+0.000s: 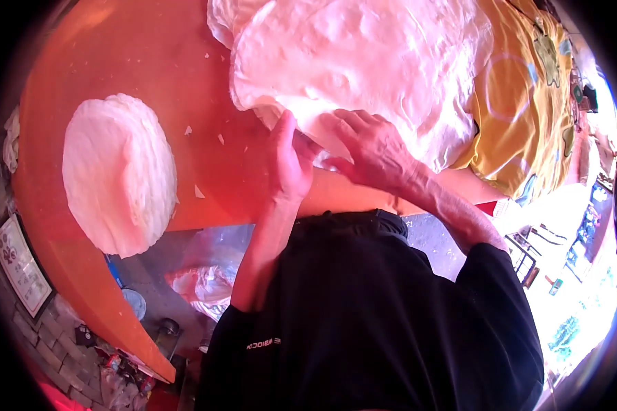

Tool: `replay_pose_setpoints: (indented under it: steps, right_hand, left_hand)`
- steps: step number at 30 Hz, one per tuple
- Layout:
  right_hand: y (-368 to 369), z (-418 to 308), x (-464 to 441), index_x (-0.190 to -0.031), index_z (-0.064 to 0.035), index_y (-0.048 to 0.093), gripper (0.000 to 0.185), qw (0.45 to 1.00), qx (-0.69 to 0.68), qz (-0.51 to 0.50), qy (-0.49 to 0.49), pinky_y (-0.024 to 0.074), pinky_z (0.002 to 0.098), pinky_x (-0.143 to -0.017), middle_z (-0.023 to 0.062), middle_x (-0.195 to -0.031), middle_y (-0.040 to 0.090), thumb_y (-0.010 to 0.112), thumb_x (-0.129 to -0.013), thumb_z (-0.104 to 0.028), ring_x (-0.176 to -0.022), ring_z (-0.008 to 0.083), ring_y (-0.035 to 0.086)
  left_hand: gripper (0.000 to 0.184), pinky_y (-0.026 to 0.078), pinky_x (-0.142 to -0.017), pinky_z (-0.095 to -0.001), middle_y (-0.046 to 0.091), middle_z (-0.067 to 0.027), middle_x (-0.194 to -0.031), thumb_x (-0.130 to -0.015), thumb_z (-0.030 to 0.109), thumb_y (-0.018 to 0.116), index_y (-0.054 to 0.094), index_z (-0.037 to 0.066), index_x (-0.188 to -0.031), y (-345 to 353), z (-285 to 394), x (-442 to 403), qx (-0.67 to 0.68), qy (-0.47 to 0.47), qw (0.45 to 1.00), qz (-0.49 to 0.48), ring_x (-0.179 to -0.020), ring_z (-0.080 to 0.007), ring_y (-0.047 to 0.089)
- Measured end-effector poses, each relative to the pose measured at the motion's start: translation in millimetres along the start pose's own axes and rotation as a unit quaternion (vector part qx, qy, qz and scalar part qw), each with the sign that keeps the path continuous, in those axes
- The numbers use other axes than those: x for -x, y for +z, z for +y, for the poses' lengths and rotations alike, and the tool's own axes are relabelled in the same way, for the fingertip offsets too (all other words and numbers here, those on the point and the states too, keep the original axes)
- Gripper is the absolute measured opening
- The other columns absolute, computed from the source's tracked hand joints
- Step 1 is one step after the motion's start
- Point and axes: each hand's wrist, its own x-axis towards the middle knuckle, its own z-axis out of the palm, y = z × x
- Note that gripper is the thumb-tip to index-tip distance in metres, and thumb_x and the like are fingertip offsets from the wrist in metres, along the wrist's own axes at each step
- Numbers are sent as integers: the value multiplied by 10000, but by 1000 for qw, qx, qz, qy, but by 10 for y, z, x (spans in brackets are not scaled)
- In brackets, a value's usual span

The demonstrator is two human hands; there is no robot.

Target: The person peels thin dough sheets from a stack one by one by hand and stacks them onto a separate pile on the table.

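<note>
A large heap of thin, soft white flatbread sheets lies on the orange table in front of me. At its near edge is my left hand, thumb up against the sheet and fingers partly hidden at the rim, closed around the edge. My right hand rests palm down on the same edge, its fingers stretched over the sheet and its thumb apart. The two hands are close together. A separate stack of round white flatbreads sits to the left, untouched.
The orange table carries a few white crumbs and curves toward me at the left. A yellow patterned cloth lies against the heap's right side. Below the table are a plastic bag and a bucket. A framed sheet stands far left.
</note>
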Motion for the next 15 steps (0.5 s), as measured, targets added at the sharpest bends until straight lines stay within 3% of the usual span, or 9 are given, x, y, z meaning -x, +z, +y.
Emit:
replay_pose_setpoints:
  steps: [3, 4, 5, 7, 9, 12, 13, 14, 15]
  right_hand:
    - [-5, 434, -99, -878, -75, 606, 141, 990, 37, -131, 46, 513, 401, -558, 138, -678, 621, 602, -739, -96, -636, 301, 637]
    - [-210, 515, -309, -845, -75, 596, 112, 974, 111, -185, 74, 514, 399, -572, 143, -676, 620, 607, -735, -89, -662, 298, 640]
    - [-431, 740, -470, -847, -70, 598, 90, 985, 122, -113, -51, 514, 393, -589, 139, -697, 629, 591, -758, -84, -670, 303, 636]
    - [-1002, 798, -872, -855, -52, 632, 87, 974, 203, 11, -98, 501, 373, -584, 135, -733, 629, 588, -782, -71, -654, 285, 623]
    - [-1786, 596, -1255, -878, -44, 667, 101, 943, 309, 77, -94, 497, 354, -595, 130, -780, 630, 609, -803, -81, -662, 258, 617]
    - [-1911, 214, -1284, -880, -51, 666, 104, 906, 360, 207, -86, 486, 375, -644, 137, -835, 617, 617, -839, -133, -726, 269, 608]
    - [-1839, 256, -1242, -881, -54, 666, 111, 897, 378, 216, -74, 483, 382, -661, 139, -854, 612, 620, -851, -150, -747, 272, 605]
    - [-1840, 424, -1204, -852, -49, 657, 93, 942, 329, 55, -41, 476, 388, -639, 138, -834, 605, 621, -847, -135, -732, 264, 602]
    - [-1637, 527, -1040, -852, -49, 657, 93, 942, 328, 55, -43, 476, 388, -639, 138, -834, 605, 621, -847, -135, -732, 264, 602]
  left_hand:
    - [479, 461, -923, -431, 588, -116, -1151, -967, 420, 427, 488, 20, -1223, -11, -13, -26, -4, -20, 997, -78, -1082, -295, 558]
    - [517, 434, -961, -457, 590, -150, -1114, -967, 434, 407, 475, -6, -1229, 64, 0, -31, -30, -20, 998, -47, -1074, -330, 556]
    - [494, 456, -935, -440, 594, -162, -1093, -965, 404, 431, 475, -11, -1230, 34, -7, -63, -76, -17, 997, -24, -1044, -316, 576]
    - [473, 478, -909, -424, 598, -173, -1073, -962, 373, 455, 475, -15, -1230, -41, 14, -112, -123, -8, 992, -4, -1013, -301, 597]
    - [406, 522, -827, -372, 604, -178, -1060, -955, 257, 502, 467, -34, -1235, -83, 42, -124, -233, -52, 967, 86, -940, -268, 632]
    - [354, 543, -757, -335, 608, -162, -1057, -941, 155, 527, 465, -43, -1227, -28, 45, -173, -199, -59, 975, 83, -893, -241, 646]
    - [354, 543, -757, -335, 608, -162, -1057, -941, 155, 527, 465, -43, -1227, 21, 39, -203, -197, -57, 975, 83, -893, -241, 646]
    - [341, 544, -763, -340, 612, -162, -1052, -943, 144, 520, 467, -44, -1222, 84, 40, -248, -209, -54, 974, 72, -891, -242, 647]
    - [329, 545, -768, -344, 616, -163, -1047, -945, 133, 513, 468, -45, -1218, 126, 26, -288, -221, -51, 972, 62, -888, -243, 649]
